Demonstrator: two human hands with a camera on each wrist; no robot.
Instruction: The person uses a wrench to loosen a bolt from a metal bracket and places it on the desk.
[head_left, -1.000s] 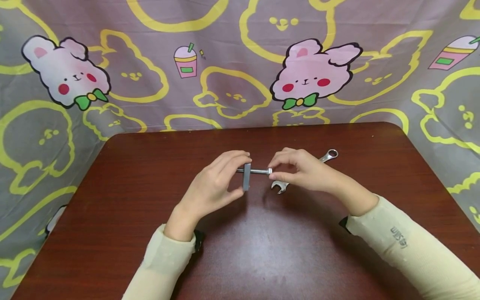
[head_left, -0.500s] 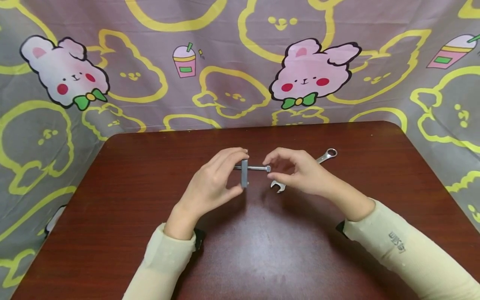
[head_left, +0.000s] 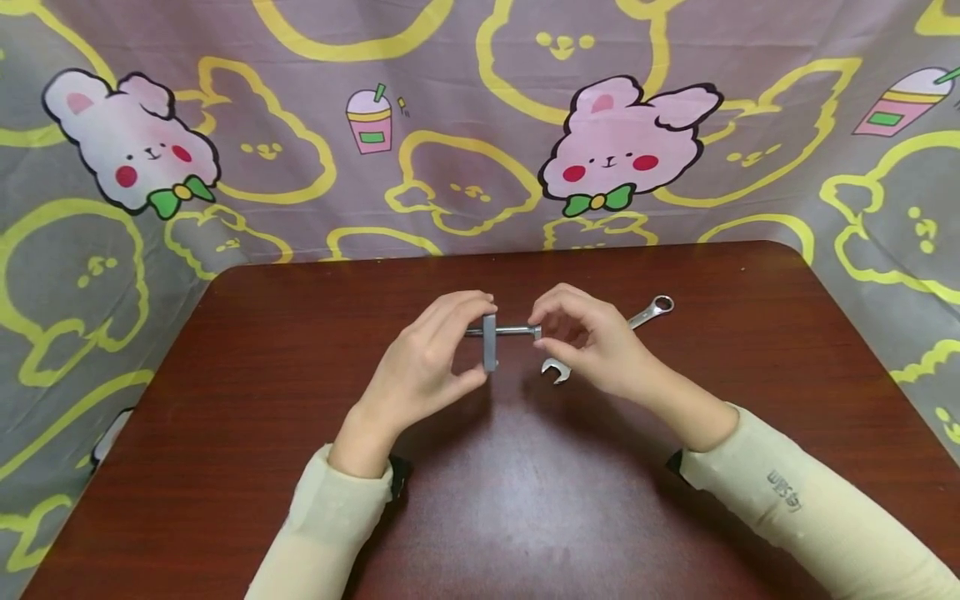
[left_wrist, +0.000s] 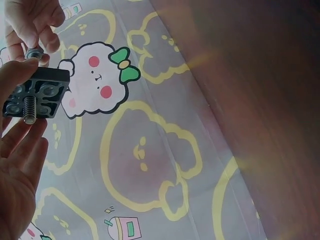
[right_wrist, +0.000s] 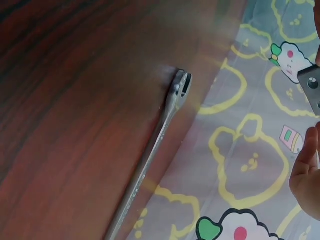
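A small grey square plate (head_left: 490, 343) is held on edge between the thumb and fingers of my left hand (head_left: 420, 367). Through it runs a long metal bolt (head_left: 513, 331), roughly level. The left wrist view shows the threaded end sticking out of the plate's recessed face (left_wrist: 48, 91). My right hand (head_left: 600, 342) has thumb and fingertips at the hex bolt head (left_wrist: 34, 52), pinching it. Both hands are above the table. Behind the right hand a combination wrench (head_left: 651, 313) lies on the table, its middle hidden by that hand.
The dark red-brown table (head_left: 300, 500) has a patterned cloth curtain (head_left: 465, 108) hanging behind it and at both sides. In the right wrist view, the wrench (right_wrist: 150, 155) lies close below the camera.
Both hands have shifted slightly away from me with the plate and bolt. My right wrist has dropped a little towards me and its fingers have changed position about the bolt head.
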